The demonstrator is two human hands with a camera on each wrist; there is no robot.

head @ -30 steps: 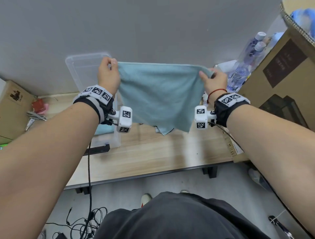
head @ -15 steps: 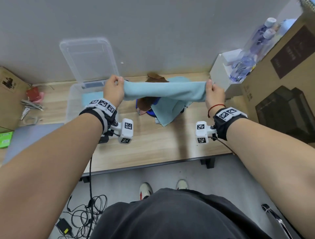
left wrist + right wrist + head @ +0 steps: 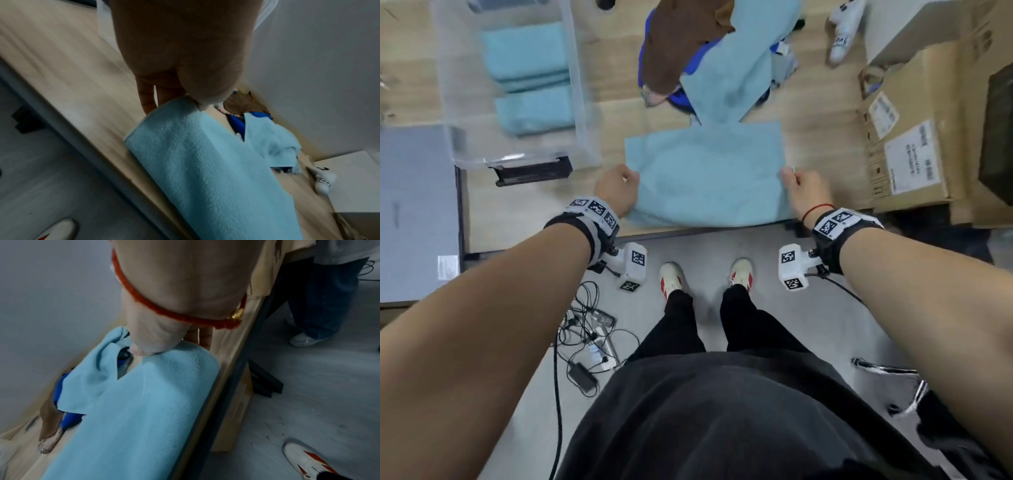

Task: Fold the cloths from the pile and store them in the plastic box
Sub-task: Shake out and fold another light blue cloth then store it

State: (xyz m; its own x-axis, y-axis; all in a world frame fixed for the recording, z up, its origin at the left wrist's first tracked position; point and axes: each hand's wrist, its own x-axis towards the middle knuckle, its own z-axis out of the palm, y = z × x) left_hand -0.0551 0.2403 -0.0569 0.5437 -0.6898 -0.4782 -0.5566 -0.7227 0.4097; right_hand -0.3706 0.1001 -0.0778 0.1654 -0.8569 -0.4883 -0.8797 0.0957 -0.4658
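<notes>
Our left hand (image 3: 617, 186) pinches the left edge of the light blue cloth (image 3: 709, 178), thumb on top and fingers underneath, and our right hand (image 3: 804, 190) pinches the right edge the same way. A moment ago we held this cloth stretched in the air between both hands, above the table; now we have brought it down, and it lies spread on the near part of the table (image 3: 822, 137), its near edge at the table's front edge. We judge that the cloth is laid out for its next fold and nothing has gone into the box on this round yet. To the far left the plastic box (image 3: 582, 102) already holds folded light blue cloths (image 3: 530, 78), and just beyond our cloth the pile (image 3: 709, 51) waits, with brown, dark blue and light blue pieces, one light blue piece touching the far edge of the cloth we hold. The head view gives this whole layout, but not how the fingers sit. The left wrist view shows the cloth doubled over at the pinched edge, with the thumb pressing on the fold; the right wrist view shows the same rolled-over edge under the thumb, and neither wrist view clearly shows the box
</notes>
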